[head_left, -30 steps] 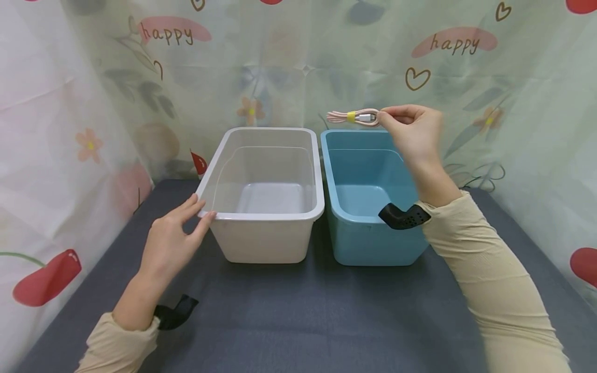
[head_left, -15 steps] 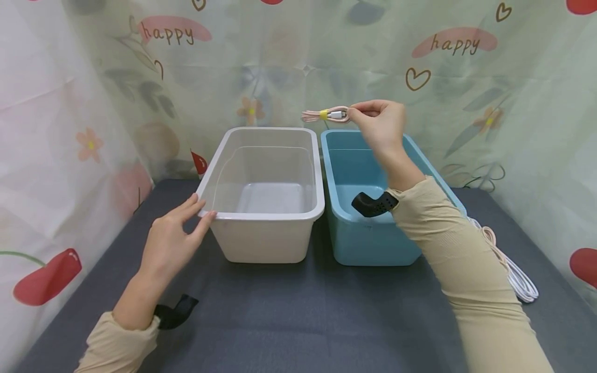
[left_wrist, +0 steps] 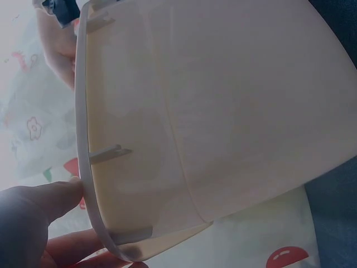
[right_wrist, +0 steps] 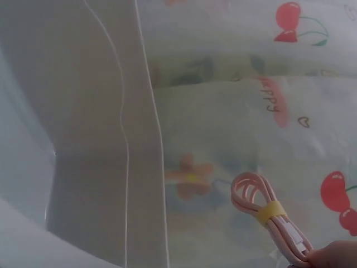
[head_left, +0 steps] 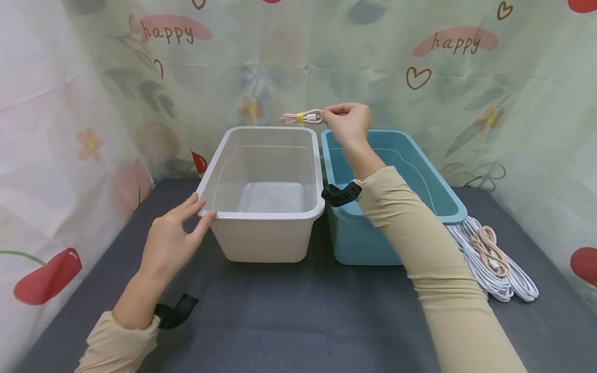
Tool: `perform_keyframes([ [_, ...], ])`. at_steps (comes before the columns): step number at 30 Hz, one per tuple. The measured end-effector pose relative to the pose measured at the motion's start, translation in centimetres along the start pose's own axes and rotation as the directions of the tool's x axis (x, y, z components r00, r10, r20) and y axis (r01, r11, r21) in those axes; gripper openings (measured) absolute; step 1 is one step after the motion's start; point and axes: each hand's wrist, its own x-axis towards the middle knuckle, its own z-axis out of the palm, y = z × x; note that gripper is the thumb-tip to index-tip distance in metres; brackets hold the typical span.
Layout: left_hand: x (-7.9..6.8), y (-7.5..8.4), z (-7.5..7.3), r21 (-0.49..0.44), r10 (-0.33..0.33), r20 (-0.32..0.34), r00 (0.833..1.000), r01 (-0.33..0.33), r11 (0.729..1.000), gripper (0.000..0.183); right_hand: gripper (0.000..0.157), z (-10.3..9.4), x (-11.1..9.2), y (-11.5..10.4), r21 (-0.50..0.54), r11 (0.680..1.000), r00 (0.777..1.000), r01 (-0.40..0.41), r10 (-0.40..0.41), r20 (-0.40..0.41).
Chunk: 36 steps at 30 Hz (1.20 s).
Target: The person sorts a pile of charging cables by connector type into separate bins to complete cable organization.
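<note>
My right hand (head_left: pixel 351 123) pinches one end of a coiled pink charging cable (head_left: pixel 289 118), which a yellow tie binds at its middle. The cable hangs level above the far right rim of the white bin (head_left: pixel 261 238). In the right wrist view, the cable (right_wrist: pixel 284 234) shows its loop, a white plug and the tie, with a fingertip at its end. My left hand (head_left: pixel 170 243) holds the near left corner of the white bin's rim. In the left wrist view, the thumb and fingers of the left hand (left_wrist: pixel 39 218) lie on either side of that rim (left_wrist: pixel 83 128).
A blue bin (head_left: pixel 368 243) stands to the right of the white one, partly behind my right forearm. On its right, coiled white cables (head_left: pixel 517 282) and another pink cable (head_left: pixel 489 248) lie on the dark tablecloth (head_left: pixel 280 321). A printed curtain (head_left: pixel 298 52) hangs behind.
My right hand has carried the pink cable leftward, from above the blue bin to the white bin's far rim. The cables on the right have come into view. My left hand has stayed put.
</note>
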Motion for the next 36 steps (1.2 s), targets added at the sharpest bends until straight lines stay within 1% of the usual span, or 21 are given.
perform_keyframes([
  [8,0.0,0.0,-0.1,0.004,-0.006,0.01,1.0,0.006,1.0,0.047,0.019,2.5,0.5,0.7,0.006,0.999,0.999,-0.054,0.054,-0.008],
  [14,0.0,0.0,-0.1,0.002,-0.006,0.011,1.0,0.005,1.0,0.047,0.018,3.8,0.7,1.0,0.01,0.996,0.996,-0.087,0.087,-0.015],
  [19,0.0,0.1,-0.1,0.001,-0.003,0.008,1.0,0.003,1.0,0.046,0.018,4.7,0.8,1.3,0.021,0.992,0.991,-0.128,0.128,-0.036],
  [29,0.2,0.0,-0.1,0.003,-0.001,0.007,1.0,0.001,1.0,0.046,0.017,6.3,1.0,1.9,-0.013,0.976,0.975,-0.216,0.215,-0.053],
  [36,0.2,-0.1,-0.1,0.003,-0.003,0.007,1.0,0.003,1.0,0.045,0.015,6.7,1.2,1.9,-0.027,0.97,0.969,-0.24,0.238,-0.06],
])
